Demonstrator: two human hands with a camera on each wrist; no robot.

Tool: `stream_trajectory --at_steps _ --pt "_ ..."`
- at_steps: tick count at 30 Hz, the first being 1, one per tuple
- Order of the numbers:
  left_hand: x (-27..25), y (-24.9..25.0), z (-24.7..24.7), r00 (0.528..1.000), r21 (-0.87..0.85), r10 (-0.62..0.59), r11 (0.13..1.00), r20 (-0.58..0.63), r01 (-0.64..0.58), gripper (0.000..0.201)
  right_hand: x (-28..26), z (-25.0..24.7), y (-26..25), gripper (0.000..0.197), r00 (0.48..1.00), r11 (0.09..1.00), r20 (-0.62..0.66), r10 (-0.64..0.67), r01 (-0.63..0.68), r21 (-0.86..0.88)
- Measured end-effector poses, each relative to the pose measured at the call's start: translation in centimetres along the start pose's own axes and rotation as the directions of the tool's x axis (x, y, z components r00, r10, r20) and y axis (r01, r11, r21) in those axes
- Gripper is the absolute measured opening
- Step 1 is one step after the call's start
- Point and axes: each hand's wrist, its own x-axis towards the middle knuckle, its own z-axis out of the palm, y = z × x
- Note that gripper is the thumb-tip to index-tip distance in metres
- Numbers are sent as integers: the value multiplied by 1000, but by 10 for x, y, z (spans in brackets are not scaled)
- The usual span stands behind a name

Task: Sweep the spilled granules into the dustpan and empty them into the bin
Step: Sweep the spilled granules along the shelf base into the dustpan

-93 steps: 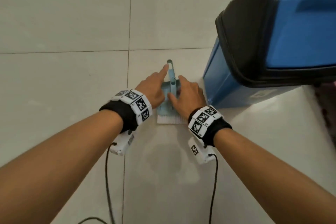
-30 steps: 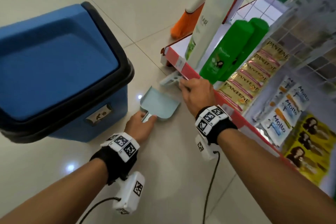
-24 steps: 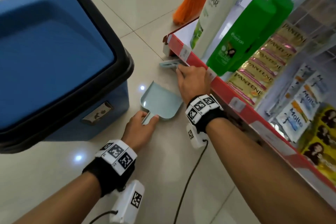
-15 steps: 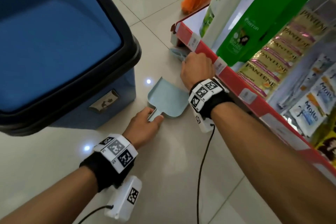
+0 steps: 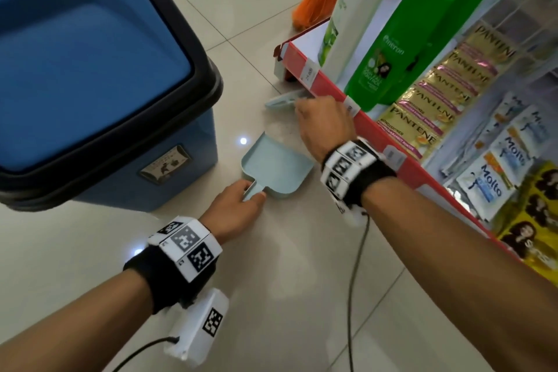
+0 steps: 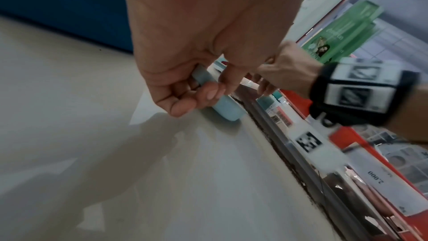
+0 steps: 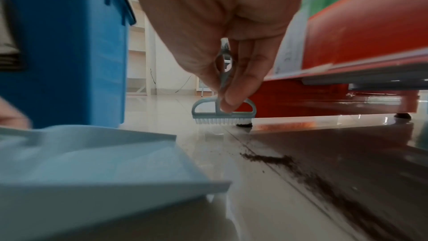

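A pale blue dustpan [image 5: 276,167] lies flat on the floor beside the blue bin [image 5: 90,69]. My left hand [image 5: 238,208] grips its short handle [image 6: 220,103]. My right hand [image 5: 323,124] pinches the thin handle of a small pale blue brush [image 7: 223,111], whose white bristles touch the floor just beyond the pan's open edge. In the head view the brush head [image 5: 283,100] pokes out past my knuckles. A dark streak of granules [image 7: 301,169] lies along the floor under the shelf edge, right of the dustpan [image 7: 92,158].
A red-edged shop shelf [image 5: 377,130] with shampoo bottles [image 5: 401,39] and sachets stands close on the right, on small black feet [image 7: 244,125]. An orange broom [image 5: 320,0] leans at the shelf's far end. Wrist-camera cables trail over the tiles.
Since the first frame I have turned from the stacked brush and pan to the shelf. Over the last second my right hand drew the brush slightly back from under the shelf; the dustpan stayed put.
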Motion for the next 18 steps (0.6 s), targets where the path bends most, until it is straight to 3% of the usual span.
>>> stream_trajectory --at_steps 5,11,14,18 --pt "-9 -7 -1 1000 0 -12 1000 -2 12 27 30 9 -13 23 995 991 66 70 -62 -116" --pt "-15 -11 -5 999 26 -30 999 16 29 31 -23 4 17 27 966 998 255 44 -34 -47" --pt "-11 -8 -5 999 27 -38 999 24 37 32 -44 -15 24 23 979 996 204 0 18 -89" --pt "-3 -1 1 999 -23 -30 999 13 30 27 -9 -22 5 22 997 989 46 -54 60 -134"
